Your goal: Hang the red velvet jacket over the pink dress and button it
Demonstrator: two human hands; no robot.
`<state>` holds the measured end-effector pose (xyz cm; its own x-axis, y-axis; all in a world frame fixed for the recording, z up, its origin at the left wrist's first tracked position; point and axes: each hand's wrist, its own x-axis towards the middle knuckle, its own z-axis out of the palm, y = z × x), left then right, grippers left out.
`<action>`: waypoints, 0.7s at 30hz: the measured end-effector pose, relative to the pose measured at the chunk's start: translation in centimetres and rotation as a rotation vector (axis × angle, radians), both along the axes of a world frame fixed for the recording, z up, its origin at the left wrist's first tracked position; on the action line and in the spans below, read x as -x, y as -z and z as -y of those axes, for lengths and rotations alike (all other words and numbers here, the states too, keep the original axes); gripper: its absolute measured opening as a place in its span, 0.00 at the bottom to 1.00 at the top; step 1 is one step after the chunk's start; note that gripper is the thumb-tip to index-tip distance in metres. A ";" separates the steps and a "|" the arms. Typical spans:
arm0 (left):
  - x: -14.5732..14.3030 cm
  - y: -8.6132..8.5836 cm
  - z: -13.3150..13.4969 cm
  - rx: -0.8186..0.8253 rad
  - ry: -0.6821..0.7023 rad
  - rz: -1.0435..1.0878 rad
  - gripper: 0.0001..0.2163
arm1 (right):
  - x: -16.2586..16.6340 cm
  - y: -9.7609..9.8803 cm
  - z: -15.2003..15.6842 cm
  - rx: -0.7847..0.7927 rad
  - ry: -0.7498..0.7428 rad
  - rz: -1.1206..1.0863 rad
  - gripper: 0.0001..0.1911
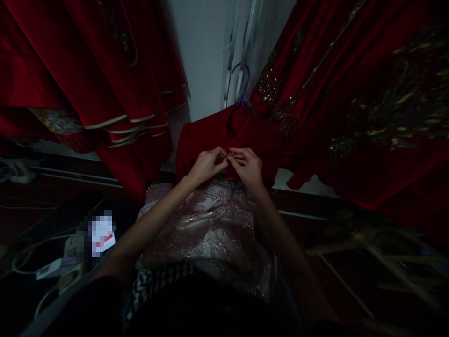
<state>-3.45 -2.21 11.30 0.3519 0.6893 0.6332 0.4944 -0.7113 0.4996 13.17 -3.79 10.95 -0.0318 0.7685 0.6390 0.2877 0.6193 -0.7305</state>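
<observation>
A red jacket (203, 133) hangs in the middle on a purple hanger (246, 86), its collar facing me. My left hand (207, 166) is closed in a pinch at the jacket's front, just below the collar. Opposite it, my right hand (249, 167) pinches at the same spot, thumb and fingertips almost meeting the left ones. Between the fingertips shows a small beaded ornament (231, 153) on the jacket; its exact shape is too small and dark to tell. Below the hands spreads a pale pink brocade cloth (210, 220) with a metallic sheen.
Red garments with gold trim (115, 93) hang at the left. More red garments with gold sequins (393, 107) hang at the right. A lit phone screen (101, 234) lies at the lower left beside a power strip with cables (68, 269). A wooden frame (379, 257) stands at the lower right.
</observation>
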 end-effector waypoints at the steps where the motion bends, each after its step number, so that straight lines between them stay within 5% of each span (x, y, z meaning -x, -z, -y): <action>1: 0.1 -0.1 0.0 -0.010 0.002 -0.023 0.07 | 0.0 0.0 0.0 0.000 0.000 0.003 0.12; 8: -0.1 -0.5 0.1 -0.026 0.011 -0.193 0.08 | 0.2 -0.1 -0.9 -0.025 0.035 0.096 0.10; 15: -1.3 1.2 -0.5 0.094 0.009 0.226 0.08 | 0.2 2.8 -0.4 -0.002 -0.013 -0.077 0.22; 21: -0.7 4.7 -1.0 0.388 0.044 0.625 0.14 | -0.3 6.8 2.6 0.053 0.414 0.237 0.26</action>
